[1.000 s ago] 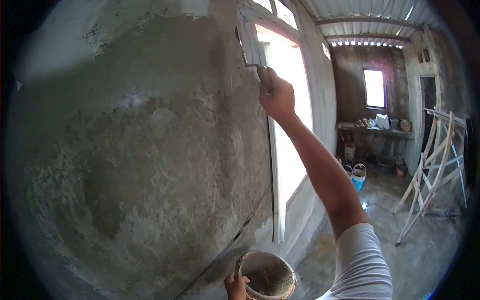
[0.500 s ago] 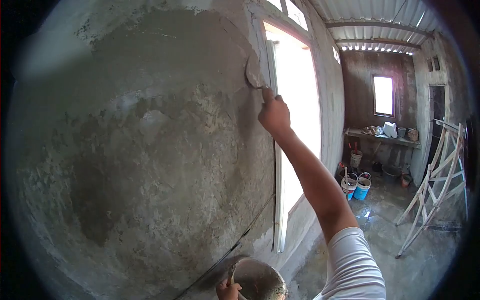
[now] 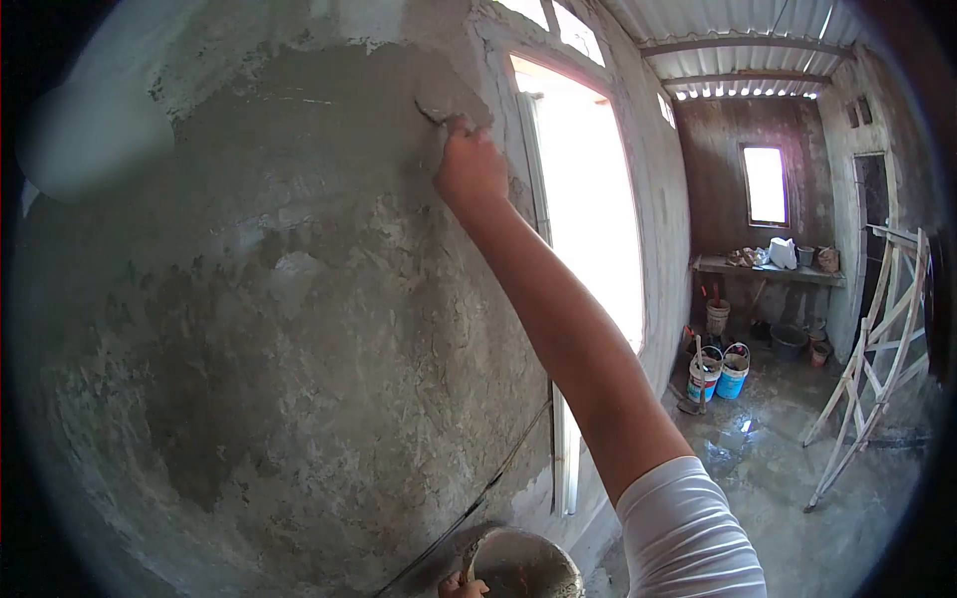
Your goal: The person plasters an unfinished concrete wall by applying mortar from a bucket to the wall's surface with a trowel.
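My right hand (image 3: 473, 167) is raised high against the grey wall (image 3: 329, 329), closed round the handle of a trowel (image 3: 431, 113). The trowel's blade lies close to the smooth, damp mortar left of the window opening; its flat is hard to make out against the wall. At the bottom edge, my left hand (image 3: 463, 588) is partly cut off by the frame. Its fingers close on the near left rim of a mortar-stained bucket (image 3: 528, 560), held below the wall's lower part. Rough, patchy plaster covers the wall under the smooth band.
A bright window opening (image 3: 588, 209) is right of the wall patch. A thin cable (image 3: 488, 483) runs slantwise low on the wall. Farther off stand blue-and-white buckets (image 3: 732, 375), a loaded shelf (image 3: 768, 267) and a wooden trestle (image 3: 877, 349) on the wet floor.
My right hand has swept the trowel left and upward along the wall, away from the window edge. My left hand and the bucket have shifted slightly lower in view.
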Motion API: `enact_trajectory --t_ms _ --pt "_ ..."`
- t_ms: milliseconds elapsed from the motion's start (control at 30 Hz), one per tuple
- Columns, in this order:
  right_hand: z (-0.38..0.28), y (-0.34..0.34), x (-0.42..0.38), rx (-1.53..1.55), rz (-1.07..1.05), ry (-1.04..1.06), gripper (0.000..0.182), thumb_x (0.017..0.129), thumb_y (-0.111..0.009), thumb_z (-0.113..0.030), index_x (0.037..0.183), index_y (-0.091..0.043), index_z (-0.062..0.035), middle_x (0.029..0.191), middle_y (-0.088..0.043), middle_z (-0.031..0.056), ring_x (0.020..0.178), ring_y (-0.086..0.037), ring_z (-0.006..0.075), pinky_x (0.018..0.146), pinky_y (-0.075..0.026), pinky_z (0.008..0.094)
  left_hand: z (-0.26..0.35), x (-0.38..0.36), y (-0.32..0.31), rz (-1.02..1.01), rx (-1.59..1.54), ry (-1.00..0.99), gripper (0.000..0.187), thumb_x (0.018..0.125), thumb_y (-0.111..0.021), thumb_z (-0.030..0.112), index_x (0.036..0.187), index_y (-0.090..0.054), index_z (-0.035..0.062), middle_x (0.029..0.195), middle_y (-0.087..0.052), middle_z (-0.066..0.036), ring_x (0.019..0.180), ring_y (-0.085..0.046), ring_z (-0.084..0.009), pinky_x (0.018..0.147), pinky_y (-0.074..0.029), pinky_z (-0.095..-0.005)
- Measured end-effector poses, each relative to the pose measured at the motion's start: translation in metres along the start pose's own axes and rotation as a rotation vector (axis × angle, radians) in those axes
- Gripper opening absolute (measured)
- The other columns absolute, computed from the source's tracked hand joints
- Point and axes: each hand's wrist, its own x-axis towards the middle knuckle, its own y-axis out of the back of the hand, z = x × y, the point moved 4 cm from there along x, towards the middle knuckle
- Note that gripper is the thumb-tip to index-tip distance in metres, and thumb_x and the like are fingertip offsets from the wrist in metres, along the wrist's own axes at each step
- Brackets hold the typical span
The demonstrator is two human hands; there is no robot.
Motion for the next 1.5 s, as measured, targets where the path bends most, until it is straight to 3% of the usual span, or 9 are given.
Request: enact_trajectory --t_ms 200,267,567,667,900,967,1100,1300,1500 --pt "0.066 0.009 -0.049 -0.071 -0.172 -0.114 0.043 0.081 -0.065 -0.004 0.123 -0.057 0.0015 0.110 -0.065 0.0293 0.100 -0.068 0.0423 0.086 -0.057 0.0487 0.010 -0.008 0.014 0.027 -0.029 -0.073 0.032 0.093 -0.064 0.022 0.117 -0.068 0.0004 0.074 -0.064 -0.006 0.059 -0.054 -0.0155 0.055 -0.044 -0.0295" --pt "0.071 0.017 -0.086 -0.083 -0.249 -0.152 0.040 0.079 -0.066 -0.004 0.117 -0.058 0.0022 0.107 -0.066 0.0283 0.097 -0.069 0.0426 0.084 -0.057 0.0503 0.019 -0.009 0.017 0.121 0.079 0.177 0.021 0.059 -0.065 -0.001 0.080 -0.065 -0.0011 0.076 -0.061 -0.003 0.073 -0.058 -0.0197 0.070 -0.046 -0.0325" --pt "0.024 0.026 -0.045 0.005 -0.095 -0.057 0.045 0.077 -0.068 -0.003 0.120 -0.055 0.0032 0.105 -0.065 0.0284 0.095 -0.068 0.0439 0.081 -0.057 0.0501 0.025 -0.009 0.007 0.124 0.004 0.121 0.021 0.058 -0.066 -0.001 0.078 -0.061 0.0003 0.077 -0.059 -0.004 0.072 -0.056 -0.0199 0.070 -0.045 -0.0329" --pt "0.006 0.006 -0.025 0.002 -0.055 -0.056 0.046 0.079 -0.068 -0.003 0.122 -0.052 0.0032 0.114 -0.062 0.0284 0.098 -0.068 0.0443 0.082 -0.059 0.0479 -0.005 0.003 0.010 0.042 0.064 -0.047 0.032 0.094 -0.065 0.029 0.108 -0.070 0.0009 0.070 -0.063 -0.005 0.055 -0.052 -0.0147 0.052 -0.042 -0.0309" --pt "0.050 -0.001 -0.135 -0.020 -0.229 -0.194 0.051 0.085 -0.066 -0.006 0.129 -0.046 0.0074 0.115 -0.060 0.0287 0.099 -0.070 0.0409 0.084 -0.060 0.0451 0.011 -0.011 0.016 0.000 0.014 -0.014 0.035 0.092 -0.067 0.037 0.092 -0.070 0.0029 0.067 -0.061 -0.004 0.053 -0.050 -0.0142 0.050 -0.039 -0.0310" --pt "0.057 0.017 -0.157 -0.047 -0.224 -0.153 0.058 0.083 -0.068 -0.007 0.133 -0.043 0.0091 0.115 -0.060 0.0295 0.099 -0.070 0.0416 0.084 -0.060 0.0455 0.015 -0.012 0.016 0.045 -0.073 0.084 0.022 0.057 -0.066 -0.002 0.079 -0.062 0.0007 0.079 -0.060 -0.004 0.072 -0.055 -0.0193 0.070 -0.045 -0.0326" --pt "0.055 0.030 -0.150 0.006 -0.250 -0.218 0.063 0.080 -0.068 -0.006 0.137 -0.043 0.0058 0.107 -0.062 0.0309 0.095 -0.069 0.0436 0.080 -0.058 0.0492 -0.002 -0.001 0.026 0.039 -0.036 0.114 0.023 0.057 -0.065 -0.002 0.080 -0.062 0.0010 0.079 -0.060 -0.004 0.072 -0.055 -0.0191 0.070 -0.045 -0.0321" --pt "0.007 0.009 -0.060 0.061 -0.096 -0.156 0.045 0.082 -0.064 -0.005 0.124 -0.050 0.0021 0.103 -0.065 0.0268 0.096 -0.070 0.0439 0.081 -0.059 0.0503 0.006 -0.004 0.035 0.118 0.009 0.086 0.022 0.057 -0.065 -0.003 0.078 -0.062 0.0011 0.076 -0.059 -0.003 0.070 -0.055 -0.0188 0.066 -0.044 -0.0334" --pt "0.021 -0.010 -0.097 0.043 -0.181 -0.254 0.035 0.090 -0.058 -0.003 0.122 -0.049 0.0072 0.115 -0.060 0.0307 0.095 -0.071 0.0408 0.080 -0.061 0.0448 0.004 -0.009 0.041 0.057 0.142 -0.074 0.033 0.094 -0.064 0.035 0.093 -0.069 0.0019 0.069 -0.063 -0.005 0.057 -0.052 -0.0166 0.054 -0.042 -0.0342"
